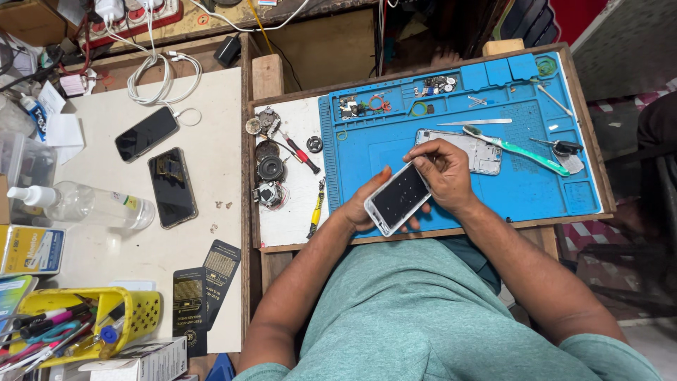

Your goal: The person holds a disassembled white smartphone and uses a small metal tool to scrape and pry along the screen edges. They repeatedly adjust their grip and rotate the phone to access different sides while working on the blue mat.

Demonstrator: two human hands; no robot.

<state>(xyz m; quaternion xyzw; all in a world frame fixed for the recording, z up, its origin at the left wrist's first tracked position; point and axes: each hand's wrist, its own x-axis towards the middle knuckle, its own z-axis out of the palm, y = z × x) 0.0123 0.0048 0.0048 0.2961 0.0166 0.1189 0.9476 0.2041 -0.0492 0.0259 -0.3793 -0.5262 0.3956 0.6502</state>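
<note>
At the near edge of the blue mat [522, 197], a white-framed phone [398, 197] is sitting in the left hand [363, 204], which is cupping it from below. The right hand [444, 173] is closing fingertips on its top corner. At two o'clock a bare phone frame [476, 152] is lying; at nine o'clock, a yellow screwdriver [315, 212]. Risk: the phone is overhanging the counter [282, 219] edge, so a loosened grip could drop it.

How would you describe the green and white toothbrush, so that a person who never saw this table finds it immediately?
Start at the blue work mat on the wooden bench. Above the right hand lies a white phone frame; the toothbrush runs slantwise from its top edge toward the mat's right side. Its long green and white handle sets it apart from the thin metal tools nearby.
</note>
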